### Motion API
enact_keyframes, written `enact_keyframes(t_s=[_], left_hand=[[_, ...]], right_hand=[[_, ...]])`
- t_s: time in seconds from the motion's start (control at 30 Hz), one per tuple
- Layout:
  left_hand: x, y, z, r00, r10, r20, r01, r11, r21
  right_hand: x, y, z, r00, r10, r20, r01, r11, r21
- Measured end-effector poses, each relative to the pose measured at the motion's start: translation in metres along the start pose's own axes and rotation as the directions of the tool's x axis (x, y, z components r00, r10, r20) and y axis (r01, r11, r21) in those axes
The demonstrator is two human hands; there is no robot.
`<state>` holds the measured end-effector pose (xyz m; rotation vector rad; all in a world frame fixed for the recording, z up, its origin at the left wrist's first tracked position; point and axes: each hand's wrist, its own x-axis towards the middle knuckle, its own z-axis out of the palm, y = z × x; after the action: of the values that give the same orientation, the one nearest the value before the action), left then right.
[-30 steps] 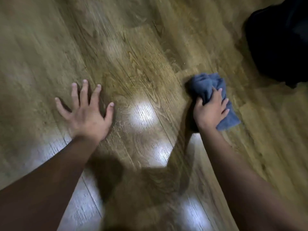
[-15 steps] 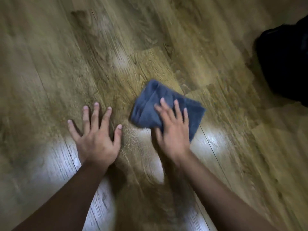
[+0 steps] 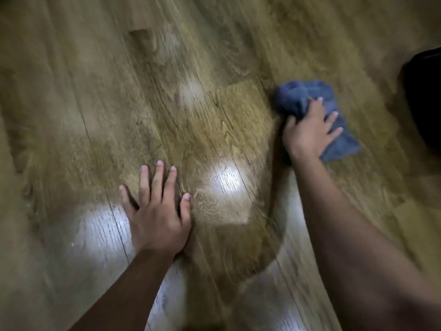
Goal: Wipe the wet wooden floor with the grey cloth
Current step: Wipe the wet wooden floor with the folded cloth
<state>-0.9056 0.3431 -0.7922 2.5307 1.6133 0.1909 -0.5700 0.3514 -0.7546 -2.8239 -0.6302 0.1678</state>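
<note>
The grey-blue cloth (image 3: pixel 300 96) lies bunched on the wooden floor (image 3: pixel 226 130) at the right. My right hand (image 3: pixel 310 130) presses on top of it, fingers spread and curled into the fabric. My left hand (image 3: pixel 157 211) rests flat on the floor at lower centre, fingers apart, holding nothing. Bright glare patches shine on the planks between and below the hands. The frame is blurred by motion.
A dark, black object (image 3: pixel 424 99) sits at the right edge, a short way beyond the cloth. Plank seams run diagonally across the floor. My shadow falls over the boards between my forearms.
My right hand swept the cloth from the middle, beside my left hand, back out to the right. The left hand stayed planted on the floor.
</note>
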Motion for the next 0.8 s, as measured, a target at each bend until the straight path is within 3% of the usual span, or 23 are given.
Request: enact_keyframes(t_s=[0.1, 0.17, 0.23, 0.3, 0.37, 0.4, 0.47, 0.57, 0.7, 0.8], left_hand=[[0.0, 0.0, -0.001, 1.0, 0.0, 0.002, 0.0, 1.0, -0.002], [0.0, 0.002, -0.002, 1.0, -0.004, 0.006, 0.004, 1.0, -0.017], [0.001, 0.002, -0.003, 1.0, -0.024, 0.008, 0.024, 0.999, -0.041], [0.001, 0.004, -0.006, 0.998, -0.056, 0.004, 0.056, 0.995, -0.084], [0.001, 0.004, -0.009, 0.997, -0.071, -0.008, 0.07, 0.99, -0.126], [0.0, 0.004, -0.009, 0.997, -0.069, -0.015, 0.066, 0.988, -0.142], [0.0, 0.005, -0.009, 0.997, -0.068, -0.034, 0.061, 0.985, -0.161], [0.002, 0.005, -0.01, 0.998, -0.059, -0.025, 0.054, 0.986, -0.155], [0.001, 0.004, -0.01, 0.999, -0.038, 0.008, 0.038, 0.994, -0.101], [0.002, 0.005, -0.014, 0.998, -0.048, 0.046, 0.051, 0.995, -0.083]], right_hand=[[-0.004, -0.045, 0.01, 0.994, -0.1, 0.044, 0.102, 0.994, -0.042], [-0.025, -0.068, 0.013, 0.959, -0.268, 0.093, 0.277, 0.955, -0.103], [-0.065, -0.08, 0.016, 0.871, -0.465, 0.155, 0.485, 0.865, -0.131], [-0.12, -0.071, 0.017, 0.728, -0.647, 0.225, 0.674, 0.736, -0.062], [-0.169, -0.041, 0.012, 0.594, -0.75, 0.293, 0.784, 0.621, 0.001], [-0.184, -0.018, 0.007, 0.571, -0.758, 0.315, 0.798, 0.603, 0.006], [-0.191, 0.031, -0.004, 0.594, -0.736, 0.324, 0.78, 0.626, -0.007], [-0.162, 0.089, -0.026, 0.686, -0.669, 0.285, 0.697, 0.717, 0.003], [-0.089, 0.108, -0.035, 0.94, -0.313, 0.138, 0.322, 0.946, -0.045], [-0.035, 0.068, -0.021, 0.99, -0.106, 0.092, 0.107, 0.994, 0.0]])
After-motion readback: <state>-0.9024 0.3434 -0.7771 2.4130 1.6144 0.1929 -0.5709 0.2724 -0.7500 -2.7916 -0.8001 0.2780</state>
